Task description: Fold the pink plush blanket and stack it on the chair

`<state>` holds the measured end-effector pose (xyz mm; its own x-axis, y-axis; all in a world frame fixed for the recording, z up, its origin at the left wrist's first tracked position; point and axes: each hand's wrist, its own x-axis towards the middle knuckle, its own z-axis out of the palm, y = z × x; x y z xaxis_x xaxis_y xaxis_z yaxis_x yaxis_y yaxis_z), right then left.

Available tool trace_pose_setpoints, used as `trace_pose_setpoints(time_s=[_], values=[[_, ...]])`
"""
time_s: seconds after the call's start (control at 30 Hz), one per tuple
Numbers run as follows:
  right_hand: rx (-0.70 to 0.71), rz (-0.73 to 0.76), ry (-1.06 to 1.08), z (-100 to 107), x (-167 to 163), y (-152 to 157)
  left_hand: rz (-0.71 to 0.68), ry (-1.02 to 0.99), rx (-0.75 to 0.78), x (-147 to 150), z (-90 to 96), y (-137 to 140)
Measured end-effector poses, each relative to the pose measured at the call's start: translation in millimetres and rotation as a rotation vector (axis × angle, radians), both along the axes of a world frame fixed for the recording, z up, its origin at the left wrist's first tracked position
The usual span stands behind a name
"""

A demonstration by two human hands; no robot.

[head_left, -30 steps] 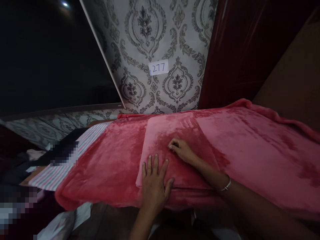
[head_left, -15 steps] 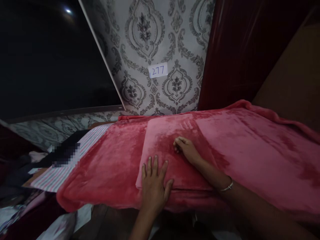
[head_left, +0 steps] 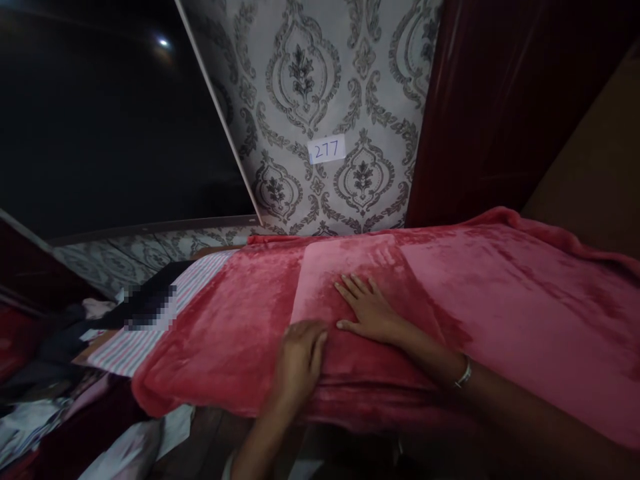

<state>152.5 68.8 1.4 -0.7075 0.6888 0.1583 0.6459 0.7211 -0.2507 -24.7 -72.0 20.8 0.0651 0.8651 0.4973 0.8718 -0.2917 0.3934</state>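
Note:
A folded pink and red plush cloth [head_left: 323, 267] lies on a larger plush blanket [head_left: 225, 313] of the same colours. My right hand [head_left: 373, 313] rests flat on the folded cloth, fingers spread and holding nothing. At the front left corner of that cloth is my left hand [head_left: 300, 357], its fingers bent downward and the thumb beside them. Motion smears those fingers, and their tips are hidden, so whether they grip the fabric does not show. A bracelet [head_left: 464, 372] circles my right wrist.
A striped sheet [head_left: 200, 277] shows past the blanket's left end. Piled clothes [head_left: 120, 453] lie at the lower left. Behind stand a dark screen [head_left: 115, 133], patterned wallpaper with a paper label [head_left: 327, 149] reading 277, and a dark red panel [head_left: 480, 113].
My right hand has opened from a curled fist and now lies flat. My left hand has gone from flat and spread to bent fingers, slightly farther left. The view has shifted slightly.

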Motion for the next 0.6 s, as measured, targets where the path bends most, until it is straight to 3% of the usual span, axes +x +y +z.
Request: trace_pose_setpoints(time_s=[0.1,0.23,0.37,0.6], values=[[0.003,-0.008,0.014,-3,0,-2,0.006,-0.155,-0.014,-9,14.6,40],[-0.025,-0.016,0.011,2,-1,-4,0.098,-0.167,-0.06,-16,0.5,82],[-0.043,-0.02,0.004,5,0,-5,0.119,-0.182,-0.051,-19,-16.1,90],[-0.029,-0.016,0.003,1,0,-4,0.091,0.002,-0.169,-16,-2.0,88]])
